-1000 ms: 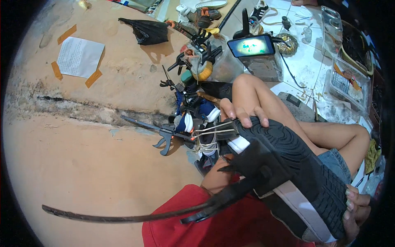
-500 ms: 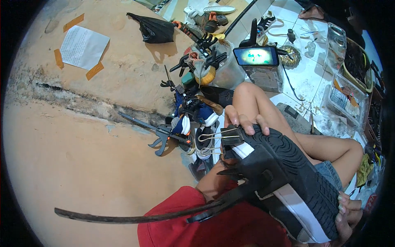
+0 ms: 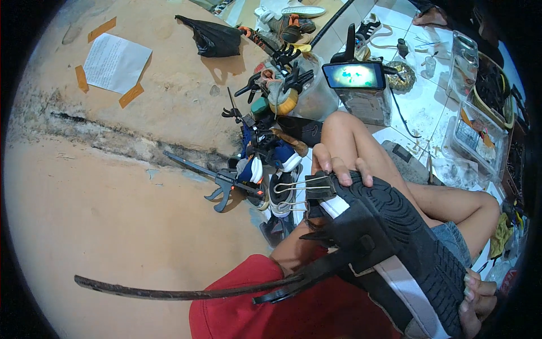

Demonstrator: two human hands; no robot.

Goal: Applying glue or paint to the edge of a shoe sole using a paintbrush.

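Left hand: partly closed, fingers curled over the upper edge of the shoe; thumb and palm hidden, so full grip can't be told, but it looks to have hold.
Right hand: closed round the shoe's lower right end, fingers bent on the tread edge.
Shoe: held up between both hands, sole toward the viewer, tilted from upper left to lower right; pale strip along its near side.
Bar clamp: black, pad over the shoe's near edge, long bar sticking out left of the shoe; not hand-held. Far pad not visible.
Binder clip: black, on the shoe's upper left end beside the left fingers, wire handles pointing away from it.
Sole step: judged as holding and steadying the clamped shoe, perhaps looking over the sole; no tightening or release seen.
Next-move needs: probably both ends supported, since the bar adds weight on one side; left fingers kept off the clip; bar kept free of the red sleeve below left of the shoe.
Shoe surroundings: second clamp left of it; blue-and-white footwear up and left; bare knee just above; phone farther above, screen lit.
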